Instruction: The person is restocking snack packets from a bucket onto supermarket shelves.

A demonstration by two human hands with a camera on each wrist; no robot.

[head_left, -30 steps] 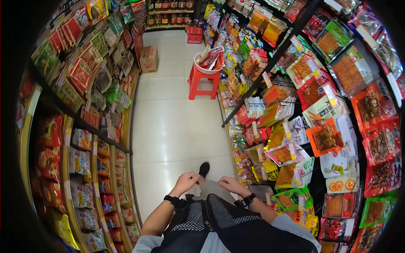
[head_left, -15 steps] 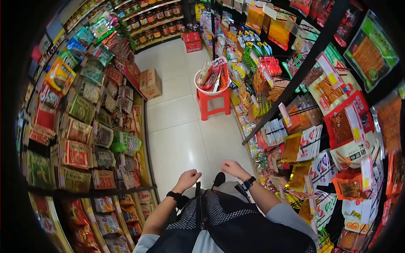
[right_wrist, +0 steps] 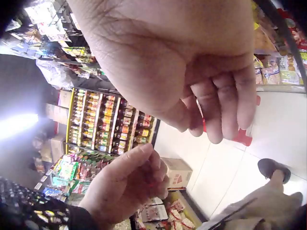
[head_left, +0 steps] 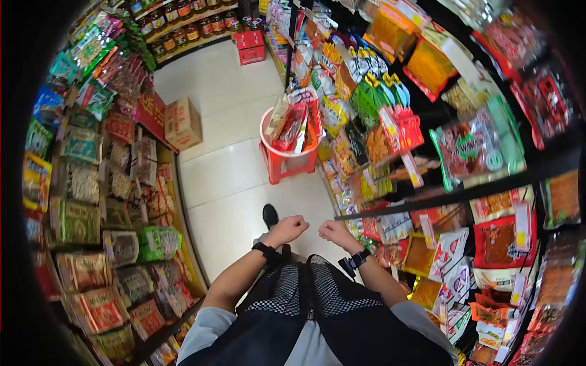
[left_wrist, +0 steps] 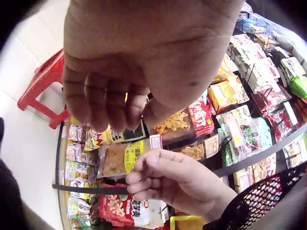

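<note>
Both hands hold nothing. The left hand is curled into a loose fist, fingers folded onto the palm, as the left wrist view shows. The right hand also has its fingers bent inward with nothing between them. They sit side by side in front of the person's waist, knuckles near each other but not touching. Both forearms are bent at the elbow and angled inward, and each wrist wears a dark band.

The red stool stands up the aisle, well apart from the hands and a little to their left. It carries a basin full of packets. A black shoe is on the tiled floor between the stool and the left hand. The nearest goods are the hanging snack packets, nearer the person than the stool and just right of the right hand. A cardboard box lies left of the stool, across the aisle.
</note>
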